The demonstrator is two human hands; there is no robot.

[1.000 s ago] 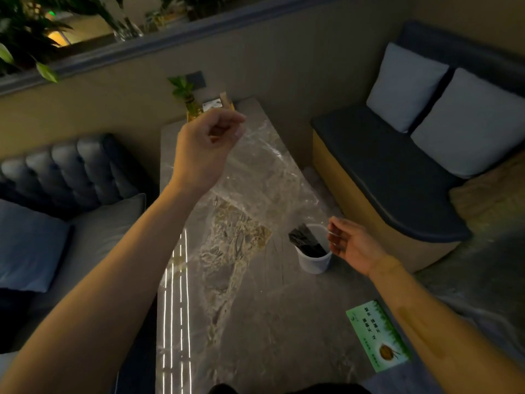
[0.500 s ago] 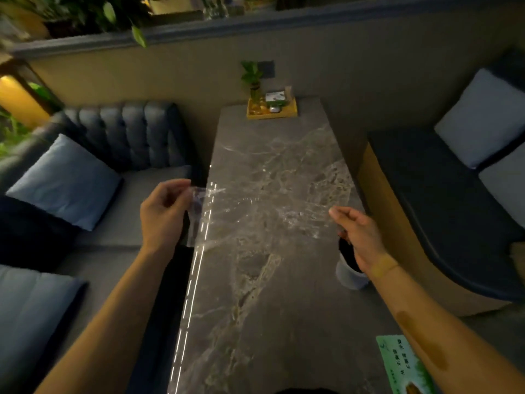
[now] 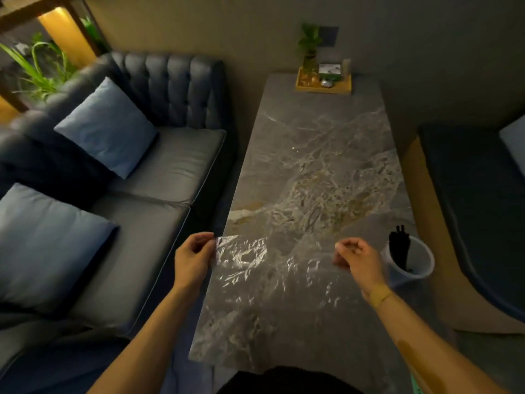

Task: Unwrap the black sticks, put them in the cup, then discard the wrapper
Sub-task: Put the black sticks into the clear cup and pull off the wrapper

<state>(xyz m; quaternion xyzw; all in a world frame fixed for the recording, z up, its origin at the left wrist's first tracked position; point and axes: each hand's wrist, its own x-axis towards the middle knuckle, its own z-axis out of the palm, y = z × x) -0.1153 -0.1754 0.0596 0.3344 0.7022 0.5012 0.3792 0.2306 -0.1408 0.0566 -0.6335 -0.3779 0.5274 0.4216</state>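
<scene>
done: black sticks [image 3: 399,248] in cup [image 3: 417,265] near right tabletop edge | hands: left hand [image 3: 193,258] and right hand [image 3: 358,258] pinch clear wrapper [image 3: 270,263], stretched over tabletop [image 3: 312,155] | left: throw wrapper away

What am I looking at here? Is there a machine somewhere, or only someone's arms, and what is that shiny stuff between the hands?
No machine: this is one picture from a camera worn on a person's head, looking down over their two bare arms. The left hand and the right hand stretch a clear plastic wrapper between them above a long marble-patterned table; each hand pinches one edge. The shine is room light on the crinkled film. Near the right hand a white cup stands on the table with the black sticks already inside. At the far end sits a wooden tray with a small plant. A sofa with blue cushions runs along the left.
</scene>
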